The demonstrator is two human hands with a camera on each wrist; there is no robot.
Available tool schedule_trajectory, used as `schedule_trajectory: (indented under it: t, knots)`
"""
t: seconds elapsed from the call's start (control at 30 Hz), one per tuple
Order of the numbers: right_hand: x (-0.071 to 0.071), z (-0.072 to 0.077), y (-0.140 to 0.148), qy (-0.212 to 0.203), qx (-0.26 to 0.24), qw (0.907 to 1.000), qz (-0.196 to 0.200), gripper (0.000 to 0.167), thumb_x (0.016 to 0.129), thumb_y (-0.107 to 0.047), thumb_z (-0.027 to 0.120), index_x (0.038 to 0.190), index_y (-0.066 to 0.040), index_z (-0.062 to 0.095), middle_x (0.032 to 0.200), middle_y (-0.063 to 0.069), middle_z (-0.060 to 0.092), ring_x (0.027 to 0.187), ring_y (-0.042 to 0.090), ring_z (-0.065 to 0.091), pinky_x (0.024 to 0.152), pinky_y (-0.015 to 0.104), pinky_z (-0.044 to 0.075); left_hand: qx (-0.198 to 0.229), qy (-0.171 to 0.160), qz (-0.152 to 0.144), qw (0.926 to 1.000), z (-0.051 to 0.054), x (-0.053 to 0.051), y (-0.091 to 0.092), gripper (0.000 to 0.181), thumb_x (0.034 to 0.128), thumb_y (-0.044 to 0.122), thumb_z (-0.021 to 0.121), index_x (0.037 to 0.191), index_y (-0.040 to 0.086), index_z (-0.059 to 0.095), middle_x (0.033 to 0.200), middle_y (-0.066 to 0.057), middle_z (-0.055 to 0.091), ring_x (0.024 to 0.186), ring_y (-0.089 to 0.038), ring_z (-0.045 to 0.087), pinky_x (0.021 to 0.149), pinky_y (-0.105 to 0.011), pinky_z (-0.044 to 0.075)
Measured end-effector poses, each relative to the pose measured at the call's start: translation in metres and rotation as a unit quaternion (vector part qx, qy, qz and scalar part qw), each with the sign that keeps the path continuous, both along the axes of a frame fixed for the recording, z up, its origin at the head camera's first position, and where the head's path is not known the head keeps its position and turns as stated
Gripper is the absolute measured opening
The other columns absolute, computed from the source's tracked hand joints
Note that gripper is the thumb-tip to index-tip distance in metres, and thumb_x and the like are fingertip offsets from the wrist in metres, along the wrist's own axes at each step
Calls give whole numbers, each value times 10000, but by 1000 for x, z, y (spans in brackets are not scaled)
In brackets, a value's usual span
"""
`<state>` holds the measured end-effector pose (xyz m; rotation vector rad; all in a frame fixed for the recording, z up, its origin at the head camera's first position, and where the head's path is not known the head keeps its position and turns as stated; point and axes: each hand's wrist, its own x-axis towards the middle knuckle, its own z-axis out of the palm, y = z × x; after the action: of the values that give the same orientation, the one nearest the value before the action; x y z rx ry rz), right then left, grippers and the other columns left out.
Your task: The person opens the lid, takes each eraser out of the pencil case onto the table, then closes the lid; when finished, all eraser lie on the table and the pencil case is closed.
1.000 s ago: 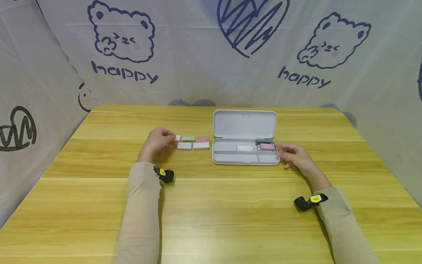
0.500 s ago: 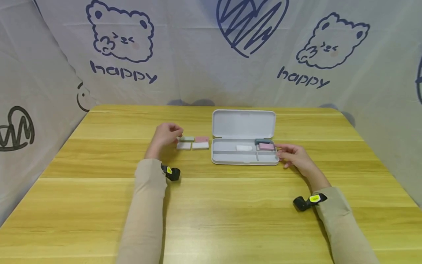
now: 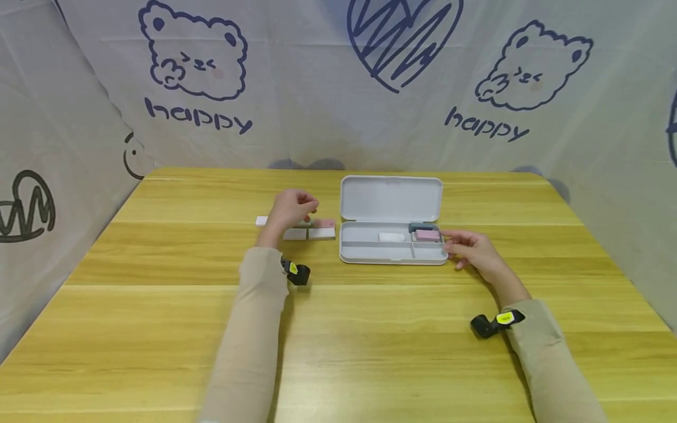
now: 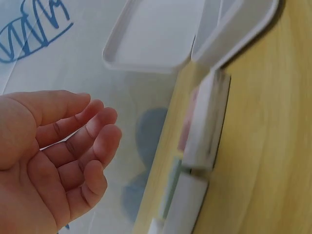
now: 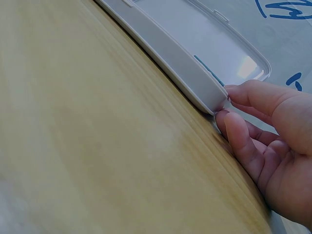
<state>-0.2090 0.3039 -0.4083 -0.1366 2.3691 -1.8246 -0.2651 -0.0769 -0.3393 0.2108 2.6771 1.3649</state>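
Note:
In the head view my left hand [image 3: 293, 208] hovers over a small group of rectangular blocks that look like erasers. It holds nothing, its fingers loosely curled in the left wrist view. Beneath and beside it lie a green block [image 4: 170, 187], a pink block [image 3: 324, 223] and two white blocks, one nearer the case [image 3: 321, 234]. More white [image 3: 261, 221] shows left of my wrist, which hides part of the row. My right hand [image 3: 473, 252] touches the right end of an open white pencil case [image 3: 375, 252], fingertips against its corner in the right wrist view.
Inside the case's rear part sit a white block [image 3: 391, 237], a pink block [image 3: 428, 235] and a dark grey-blue block [image 3: 421, 227]. The hinged lid [image 3: 391, 198] stands raised behind. A printed cloth [image 3: 307, 106] hangs behind the wooden table [image 3: 370, 341].
My left hand has moved right across the blocks, uncovering the white at the left and covering part of the green block. My right hand and the case have stayed in place.

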Motion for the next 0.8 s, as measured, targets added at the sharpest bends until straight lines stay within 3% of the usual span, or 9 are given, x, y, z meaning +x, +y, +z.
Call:
schedule_trajectory:
  t: [0.43, 0.63, 0.8]
  knots:
    - [0, 2, 0, -65, 46, 10000, -4, 486, 857, -112, 603, 1240, 124, 420, 836, -35, 568, 670, 73, 537, 485, 211, 474, 264, -33, -384, 9989, -1, 1, 41, 189, 884, 129, 560, 981, -17, 631, 894, -130, 604, 726, -275, 600, 589, -241, 489]
    - [1, 1, -1, -55, -7, 10000, -44, 480, 849, -117, 616, 1232, 113, 439, 849, -4, 565, 667, 77, 537, 479, 211, 474, -210, 405, -794, 9958, -5, 1, 58, 180, 874, 146, 567, 976, 32, 660, 850, -76, 620, 650, -189, 565, 568, -238, 458]
    - [1, 1, -1, -45, -4, 10000, -25, 484, 846, -136, 623, 1230, 103, 450, 862, 6, 563, 676, 76, 537, 485, 212, 476, -420, 378, -1023, 9931, -10, 1, 71, 187, 869, 162, 582, 987, 48, 671, 884, -60, 628, 655, -154, 560, 587, -236, 461]
